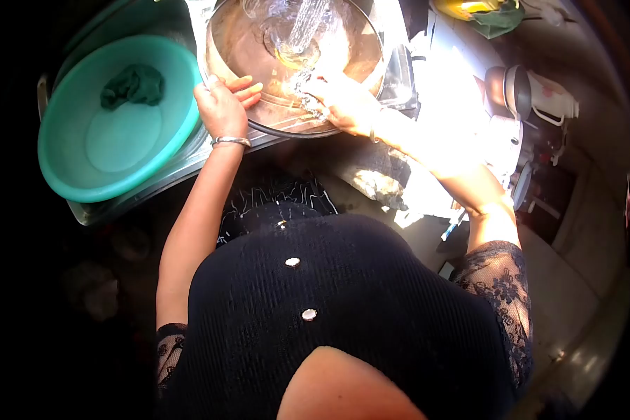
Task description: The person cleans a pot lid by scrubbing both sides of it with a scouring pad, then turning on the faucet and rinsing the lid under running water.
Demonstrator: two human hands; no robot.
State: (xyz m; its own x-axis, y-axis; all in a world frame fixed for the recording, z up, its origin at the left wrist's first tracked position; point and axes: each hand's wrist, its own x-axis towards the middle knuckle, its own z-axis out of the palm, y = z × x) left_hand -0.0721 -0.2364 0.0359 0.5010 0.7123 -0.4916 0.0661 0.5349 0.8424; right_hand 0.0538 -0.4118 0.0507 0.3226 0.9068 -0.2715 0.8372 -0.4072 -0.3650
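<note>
A large round metal pan [259, 49] lies at the top centre, with a stream of water [308, 28] falling into it. My left hand [224, 106] is at the pan's left rim, thumb on the outer side and fingers reaching over the inside; it grips the rim. Inside the pan, toward its right side, my right hand [343, 103] is closed on a silvery scrubber [308, 94] pressed to the pan's surface. Bright sunlight washes out part of that hand and the pan.
A green basin [63, 157] with a dark green cloth [133, 86] in it stands left of the pan, on the metal sink's edge [164, 178]. Several pots and a white jug [553, 98] are at the right. A yellow and green bag [479, 12] lies at the upper right.
</note>
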